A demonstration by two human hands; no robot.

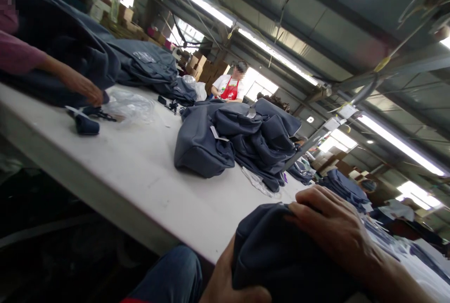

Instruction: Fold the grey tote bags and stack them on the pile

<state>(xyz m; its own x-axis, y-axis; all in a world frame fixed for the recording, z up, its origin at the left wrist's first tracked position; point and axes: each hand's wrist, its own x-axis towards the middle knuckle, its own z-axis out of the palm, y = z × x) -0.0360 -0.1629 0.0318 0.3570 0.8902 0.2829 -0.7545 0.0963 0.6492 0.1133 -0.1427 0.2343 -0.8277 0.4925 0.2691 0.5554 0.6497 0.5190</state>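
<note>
A dark blue, boxy fabric bag (pixel 260 242) is held close to me at the table's near edge. My left hand (pixel 230 277) grips its left side from below, with the thumb lying across the near face. From above, my right hand (pixel 326 223) has its fingers closed on the bag's top edge. The bag's lower part is in shadow and partly out of view. Beyond it, a heap of similar dark blue bags (pixel 207 148) with white tags lies on the white table (pixel 147 176).
At left, a co-worker's hand (pixel 82 87) reaches to a dark blue roll of strap (pixel 87 124) beside clear plastic wrap (pixel 131 106). Another person in a red apron (pixel 231 89) stands behind the heap. A slanted metal post (pixel 309 146) rises right of the heap.
</note>
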